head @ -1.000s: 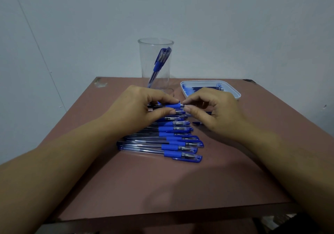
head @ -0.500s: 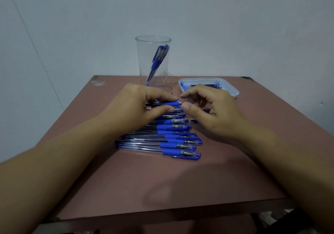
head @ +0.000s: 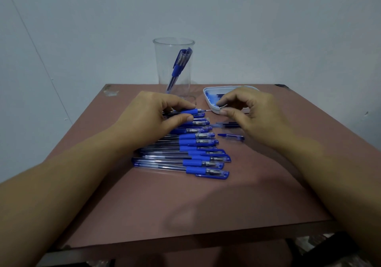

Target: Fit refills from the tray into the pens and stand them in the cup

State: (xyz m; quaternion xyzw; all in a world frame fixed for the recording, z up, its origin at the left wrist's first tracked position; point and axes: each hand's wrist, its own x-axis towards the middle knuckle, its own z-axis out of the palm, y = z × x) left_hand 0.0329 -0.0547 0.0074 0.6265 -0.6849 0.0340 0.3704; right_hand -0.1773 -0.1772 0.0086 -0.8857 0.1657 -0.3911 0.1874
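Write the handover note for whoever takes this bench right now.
Left hand pinches one blue-and-clear pen, tip bared, above the row of pens.
Right hand is curled beside the white refill tray; whether it holds anything is unclear.
A loose blue cap lies on the brown table.
Done: a capped pen leans in the clear plastic cup.
Left: that row.

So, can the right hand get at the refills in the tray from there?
Probably yes: the right hand hangs over the near rim of the open tray, refills uncovered just beyond its fingertips. Whether they already pinch something is unclear.
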